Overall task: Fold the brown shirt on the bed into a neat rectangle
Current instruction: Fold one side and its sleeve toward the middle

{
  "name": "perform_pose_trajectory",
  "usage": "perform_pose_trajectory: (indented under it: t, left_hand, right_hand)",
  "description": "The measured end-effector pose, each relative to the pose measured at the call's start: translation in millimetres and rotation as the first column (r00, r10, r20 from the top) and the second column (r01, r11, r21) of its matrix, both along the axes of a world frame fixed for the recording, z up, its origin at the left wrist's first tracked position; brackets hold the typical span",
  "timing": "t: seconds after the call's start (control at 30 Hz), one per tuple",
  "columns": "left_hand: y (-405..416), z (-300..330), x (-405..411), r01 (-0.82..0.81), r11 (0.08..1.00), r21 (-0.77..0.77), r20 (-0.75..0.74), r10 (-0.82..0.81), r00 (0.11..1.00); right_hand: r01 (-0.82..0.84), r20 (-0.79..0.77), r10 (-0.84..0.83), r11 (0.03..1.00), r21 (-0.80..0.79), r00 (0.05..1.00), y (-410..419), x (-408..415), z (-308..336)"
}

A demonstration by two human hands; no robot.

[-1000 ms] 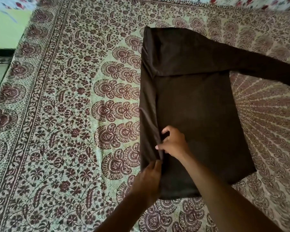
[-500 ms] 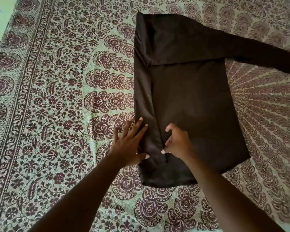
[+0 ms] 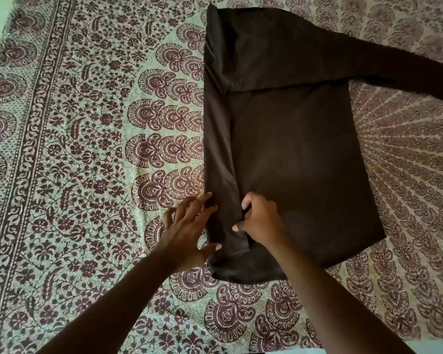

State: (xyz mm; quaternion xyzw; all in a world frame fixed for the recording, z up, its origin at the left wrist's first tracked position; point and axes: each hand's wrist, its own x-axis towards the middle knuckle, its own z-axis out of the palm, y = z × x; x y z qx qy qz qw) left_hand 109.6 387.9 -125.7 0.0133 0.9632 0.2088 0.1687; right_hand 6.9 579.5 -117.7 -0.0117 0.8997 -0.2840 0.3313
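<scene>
Around the brown shirt (image 3: 286, 154) lies patterned bedspread (image 3: 87, 149); left hand (image 3: 187, 231) fingers spread wide, right hand (image 3: 261, 221) pinching fabric.

The light is soft and dim, an even indoor daylight with no glare. The bedspread (image 3: 87, 154) reads in muted green and maroon, its print sharp in the middle and softer towards the corners. The brown shirt (image 3: 291, 154) is so dark that its folds show only as faint tonal steps. A blurred shadow lies on the shirt just beside the right hand (image 3: 262, 221). Both forearms go nearly black at the lower edge. Wide-angle distortion bends the bedspread's border at the left. A pale, brighter patch sits at the top left corner.
</scene>
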Motion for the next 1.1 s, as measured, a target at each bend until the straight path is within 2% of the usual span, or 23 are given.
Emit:
perform_pose_trajectory:
  t: [0.13, 0.23, 0.3, 0.37, 0.5, 0.53, 0.57, 0.6, 0.63, 0.67, 0.73, 0.83, 0.93, 1.1]
  left_hand:
    - [10, -3, 6, -0.040, 0.999, 0.019, -0.188, 0.043, 0.981]
    - [14, -4, -5, -0.120, 0.992, 0.032, -0.300, 0.124, 0.946]
    - [15, -4, -23, -0.099, 0.995, -0.011, -0.271, 0.092, 0.958]
    - [14, -9, -39, -0.031, 0.997, -0.074, -0.154, 0.020, 0.988]
    - [12, -23, -39, 0.066, 0.981, -0.181, -0.047, -0.076, 0.996]
    - [11, -24, -35, 0.067, 0.981, -0.183, -0.037, -0.075, 0.996]
    - [11, -23, -30, 0.067, 0.981, -0.181, -0.029, -0.073, 0.997]
    - [13, -22, -25, 0.069, 0.982, -0.176, -0.026, -0.074, 0.997]
    - [16, -22, -17, 0.076, 0.983, -0.168, -0.023, -0.081, 0.996]
    - [20, -21, -8, 0.082, 0.984, -0.158, -0.024, -0.087, 0.996]
    - [26, -21, 12, 0.087, 0.984, -0.155, -0.036, -0.094, 0.995]
    - [32, -23, 34, 0.072, 0.982, -0.174, -0.044, -0.081, 0.996]
    - [36, -24, 39, 0.051, 0.988, -0.145, -0.041, -0.058, 0.997]
    - [30, -20, 36, 0.054, 0.992, -0.118, -0.011, -0.055, 0.998]
  right_hand:
    - [0.129, 0.222, -0.102, 0.986, -0.108, 0.970, 4, 3, 8]
    - [0.139, 0.279, -0.084, 0.973, -0.184, 0.957, 4, 9, 12]
    - [0.089, 0.300, -0.029, 0.978, -0.188, 0.954, 4, 12, 12]
    - [0.053, 0.304, -0.003, 0.986, -0.158, 0.953, 5, 12, 13]
    - [0.000, 0.329, -0.005, 1.000, 0.013, 0.944, 13, -2, 25]
    - [-0.050, 0.267, 0.030, 0.996, 0.069, 0.963, 12, -8, 27]
    - [-0.093, 0.130, 0.076, 0.987, 0.131, 0.989, 10, -14, 28]
    - [-0.111, -0.070, 0.125, 0.978, 0.176, 0.990, 5, -21, 29]
    - [-0.125, -0.284, 0.173, 0.976, 0.178, 0.943, -2, -26, 29]
    - [-0.161, -0.469, 0.212, 0.976, 0.147, 0.858, -11, -33, 26]
    - [-0.309, -0.668, 0.288, 0.947, 0.091, 0.686, -32, -51, 15]
    - [-0.526, -0.695, 0.507, 0.823, 0.216, 0.510, -60, -78, -10]
    - [-0.568, -0.572, 0.645, 0.749, 0.341, 0.507, -58, -85, -33]
    - [-0.574, -0.493, 0.702, 0.708, 0.411, 0.513, -14, -44, -41]
